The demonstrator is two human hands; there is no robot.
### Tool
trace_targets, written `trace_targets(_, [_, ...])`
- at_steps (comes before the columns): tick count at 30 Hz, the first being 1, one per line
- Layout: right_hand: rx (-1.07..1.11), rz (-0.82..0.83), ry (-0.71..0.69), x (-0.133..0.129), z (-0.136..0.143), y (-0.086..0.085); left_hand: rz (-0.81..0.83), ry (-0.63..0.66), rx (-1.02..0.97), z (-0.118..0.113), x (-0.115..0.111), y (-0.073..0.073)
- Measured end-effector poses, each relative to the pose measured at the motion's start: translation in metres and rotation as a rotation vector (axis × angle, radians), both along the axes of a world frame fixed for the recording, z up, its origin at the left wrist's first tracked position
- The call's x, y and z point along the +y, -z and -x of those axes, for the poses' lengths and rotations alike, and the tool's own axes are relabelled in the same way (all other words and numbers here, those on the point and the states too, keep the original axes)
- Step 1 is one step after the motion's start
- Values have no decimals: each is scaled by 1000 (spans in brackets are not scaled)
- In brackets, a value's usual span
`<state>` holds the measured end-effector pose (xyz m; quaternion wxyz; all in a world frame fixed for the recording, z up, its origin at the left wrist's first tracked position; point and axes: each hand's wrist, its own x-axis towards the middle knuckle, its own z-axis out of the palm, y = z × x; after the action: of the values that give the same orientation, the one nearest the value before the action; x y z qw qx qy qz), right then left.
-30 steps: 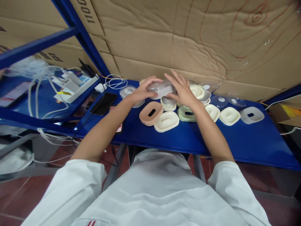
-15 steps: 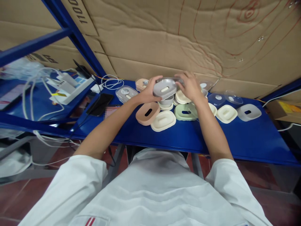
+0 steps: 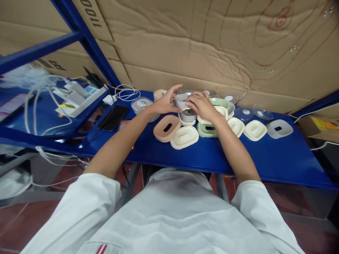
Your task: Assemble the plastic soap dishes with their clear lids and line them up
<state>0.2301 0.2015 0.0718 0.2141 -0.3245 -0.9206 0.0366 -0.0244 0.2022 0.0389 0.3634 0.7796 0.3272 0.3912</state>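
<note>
A grey oval plastic box is between my hands above the blue table, over a smaller stack of grey and cream parts. My left hand grips its left side, with the index finger raised and the thumb low along the front. Over the right side, my right hand curls its fingers onto the rim and partly hides the inside. In front lie a peach slotted cover and a cream lid-like piece. A green slotted cover sits beside them, partly behind my right forearm.
Cream pieces, a pale grey slotted cover and clear lids lie to the right. On the left are a black phone, a white power strip and loose cables. A cardboard wall stands behind the table.
The clear-topped grey box in my hands has tilted, and its top with the cream oval no longer shows. My right hand has moved lower onto the rim. A green box behind my right hand is now visible.
</note>
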Motion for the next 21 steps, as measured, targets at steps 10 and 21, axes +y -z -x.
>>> trace_targets(10, [71, -69, 109, 0, 14, 13, -21, -50, 71, -2, 2, 6])
trace_targets(21, [-94, -260, 174, -15, 4, -14, -90, -309, 632, 54, 43, -11])
